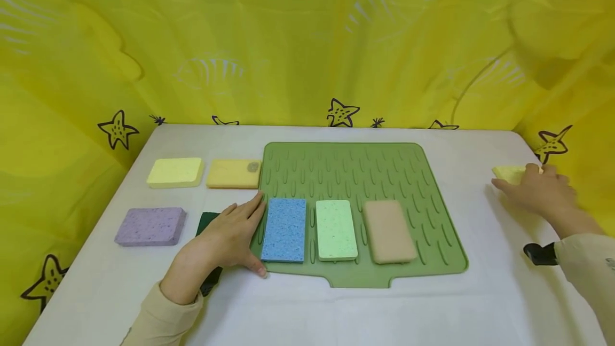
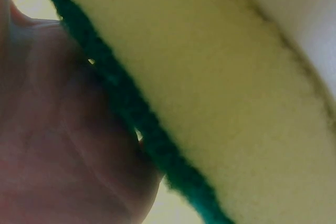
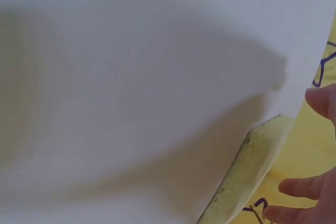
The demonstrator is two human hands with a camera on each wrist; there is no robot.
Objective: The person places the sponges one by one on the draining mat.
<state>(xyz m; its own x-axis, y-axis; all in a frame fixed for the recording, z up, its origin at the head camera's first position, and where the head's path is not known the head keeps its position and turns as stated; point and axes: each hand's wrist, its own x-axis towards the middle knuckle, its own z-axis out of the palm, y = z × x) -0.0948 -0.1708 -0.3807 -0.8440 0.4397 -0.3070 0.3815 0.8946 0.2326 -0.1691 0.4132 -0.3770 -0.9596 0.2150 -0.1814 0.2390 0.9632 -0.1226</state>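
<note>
My left hand (image 1: 235,242) lies with fingers spread along the left edge of the green ribbed mat (image 1: 346,167), beside a blue sponge (image 1: 284,230). Under its palm and wrist is a sponge with a dark green scouring side (image 1: 206,221); the left wrist view shows its yellow foam (image 2: 194,93) close to the palm. At the table's right edge, my right hand (image 1: 545,190) reaches over a pale yellow sponge (image 1: 509,173). In the right wrist view, the fingers (image 3: 304,187) stand apart from that sponge. To the right of the blue sponge, a mint green sponge (image 1: 336,230) and a beige sponge (image 1: 390,232) lie on the mat.
Left of the mat are a light yellow sponge (image 1: 175,172), an orange-yellow sponge (image 1: 230,174) with a grey spot, and a purple sponge (image 1: 150,226). All lie on a white table (image 1: 365,316). A yellow patterned curtain (image 1: 288,41) hangs behind and at both sides.
</note>
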